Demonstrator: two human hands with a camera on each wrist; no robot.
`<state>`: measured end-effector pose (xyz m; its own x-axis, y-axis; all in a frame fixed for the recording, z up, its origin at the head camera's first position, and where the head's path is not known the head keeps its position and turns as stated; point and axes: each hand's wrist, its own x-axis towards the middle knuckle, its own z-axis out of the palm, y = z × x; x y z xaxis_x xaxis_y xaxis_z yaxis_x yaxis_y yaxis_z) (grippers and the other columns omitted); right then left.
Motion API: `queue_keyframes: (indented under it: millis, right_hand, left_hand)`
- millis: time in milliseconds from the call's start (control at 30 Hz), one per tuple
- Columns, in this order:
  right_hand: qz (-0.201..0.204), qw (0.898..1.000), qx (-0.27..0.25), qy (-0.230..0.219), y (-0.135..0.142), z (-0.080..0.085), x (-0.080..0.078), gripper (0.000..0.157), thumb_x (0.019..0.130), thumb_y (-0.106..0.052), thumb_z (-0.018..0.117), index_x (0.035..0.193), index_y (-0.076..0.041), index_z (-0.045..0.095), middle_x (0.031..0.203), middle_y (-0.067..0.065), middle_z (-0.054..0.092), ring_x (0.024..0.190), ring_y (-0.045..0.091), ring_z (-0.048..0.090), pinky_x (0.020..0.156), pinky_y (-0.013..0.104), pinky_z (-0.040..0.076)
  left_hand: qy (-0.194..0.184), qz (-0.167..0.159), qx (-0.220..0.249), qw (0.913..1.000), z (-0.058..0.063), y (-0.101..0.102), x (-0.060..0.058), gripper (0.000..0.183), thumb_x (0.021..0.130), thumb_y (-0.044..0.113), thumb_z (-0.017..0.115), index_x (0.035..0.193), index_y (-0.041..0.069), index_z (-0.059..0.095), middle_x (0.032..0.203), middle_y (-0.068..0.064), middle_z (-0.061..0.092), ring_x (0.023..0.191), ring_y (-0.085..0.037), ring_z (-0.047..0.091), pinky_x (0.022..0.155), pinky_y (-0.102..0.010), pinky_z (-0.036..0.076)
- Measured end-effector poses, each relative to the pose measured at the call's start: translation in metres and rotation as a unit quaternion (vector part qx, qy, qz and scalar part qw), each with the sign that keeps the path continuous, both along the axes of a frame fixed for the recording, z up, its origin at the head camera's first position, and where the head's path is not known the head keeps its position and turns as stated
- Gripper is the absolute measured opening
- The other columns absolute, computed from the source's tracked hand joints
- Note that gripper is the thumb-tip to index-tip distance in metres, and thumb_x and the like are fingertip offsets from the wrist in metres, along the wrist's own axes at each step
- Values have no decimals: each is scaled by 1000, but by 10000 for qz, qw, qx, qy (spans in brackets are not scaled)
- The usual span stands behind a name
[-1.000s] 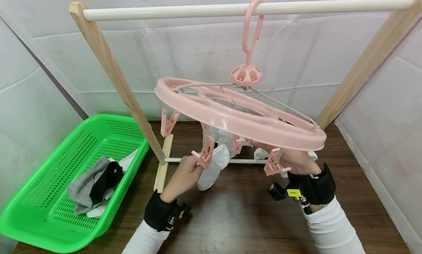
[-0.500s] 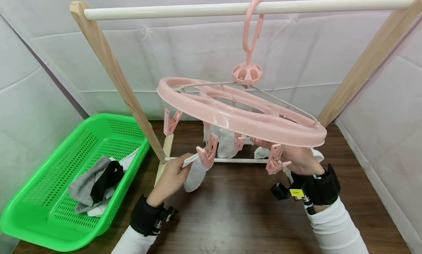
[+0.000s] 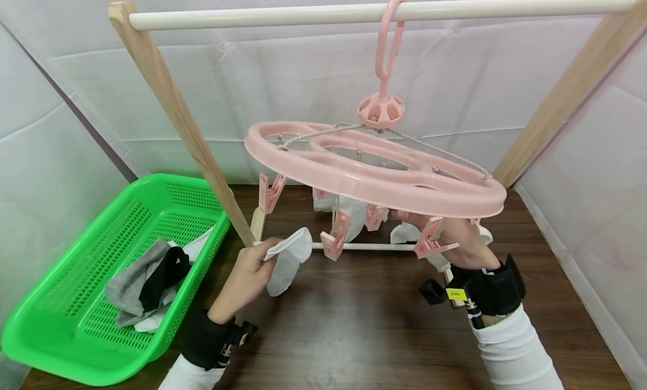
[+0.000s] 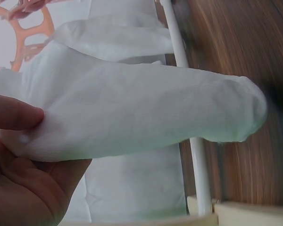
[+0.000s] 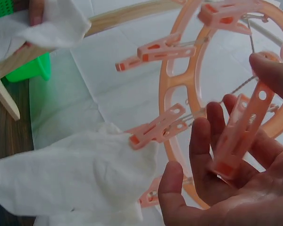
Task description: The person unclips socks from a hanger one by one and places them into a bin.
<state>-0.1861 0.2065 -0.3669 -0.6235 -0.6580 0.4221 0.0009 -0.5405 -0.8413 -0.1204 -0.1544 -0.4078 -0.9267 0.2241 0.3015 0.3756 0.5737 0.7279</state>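
My left hand point(image 3: 245, 277) pinches a white sock point(image 3: 285, 263) by its cuff, left of the pink clip hanger point(image 3: 374, 196). In the left wrist view the sock point(image 4: 146, 103) stretches out sideways, toe away from the thumb and fingers. Under the hanger's right side, partly hidden by its rim, is my right hand point(image 3: 462, 241). The right wrist view shows it holding a pink clothespin point(image 5: 245, 129) between thumb and fingers. Beside it, another clothespin point(image 5: 160, 127) grips a hanging white sock point(image 5: 80, 172). Several bare clothespins dangle along the near rim, one clothespin point(image 3: 336, 235) at the middle.
The hanger's hook point(image 3: 388, 39) loops over a white rail point(image 3: 253, 18) between wooden posts. A green basket point(image 3: 30, 322) at the left holds a grey cloth point(image 3: 136, 280), a black cloth point(image 3: 164, 280) and white pieces. A lower white bar point(image 3: 374, 246) crosses behind the hands.
My left hand has drawn the sock left and toward me, away from the front clothespins. The hanger has shifted slightly right. My right hand has stayed under the rim, moving only slightly right.
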Motion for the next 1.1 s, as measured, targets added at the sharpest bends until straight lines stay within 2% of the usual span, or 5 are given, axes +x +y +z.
queue_keyframes:
  millis: [267, 500, 667, 933, 1100]
  right_hand:
    - [-611, 9973, 344, 194, 6, -12, -5, 40, 94, -16, 66, 133, -11, 57, 125, 3, 62, 119, 17, 54, 104, 34, 36]
    - [-1323, 9842, 1096, -432, -2, -12, -1, 37, 97, 8, 50, 129, -10, 56, 121, 4, 58, 110, 18, 54, 92, 32, 44]
    - [-1409, 9798, 1372, -361, -2, -20, 2, 38, 97, 9, 47, 128, -9, 59, 123, 4, 60, 112, 18, 54, 91, 29, 44]
    - [-1470, 9783, 1341, -573, -3, -37, 7, 35, 98, 5, 49, 125, -13, 61, 122, 0, 61, 110, 12, 55, 96, 28, 43]
    - [-1698, 9726, 1344, -849, -6, -43, 10, 34, 99, 3, 49, 124, -15, 62, 122, 0, 61, 111, 11, 56, 93, 25, 44]
  left_hand:
    - [313, 52, -91, 9995, 4, -14, 8, 32, 90, -14, 51, 107, 6, 69, 68, 1, 56, 48, -4, 32, 47, -25, 31]
    - [863, 125, -286, 9958, 13, -27, 16, 31, 88, -16, 54, 105, 4, 69, 93, -9, 69, 61, -10, 50, 54, -27, 39]
    - [1038, 246, -493, 9931, 22, -38, 20, 30, 88, -17, 53, 105, 3, 68, 98, -12, 69, 73, -18, 62, 59, -32, 46]
    - [1364, 483, -636, 9874, 37, -55, 23, 30, 90, -16, 52, 108, 2, 68, 100, -14, 69, 73, -20, 63, 58, -32, 44]
    - [1612, 761, -781, 9809, 49, -67, 24, 31, 88, -18, 52, 107, 2, 68, 92, -12, 69, 56, -10, 48, 53, -25, 36]
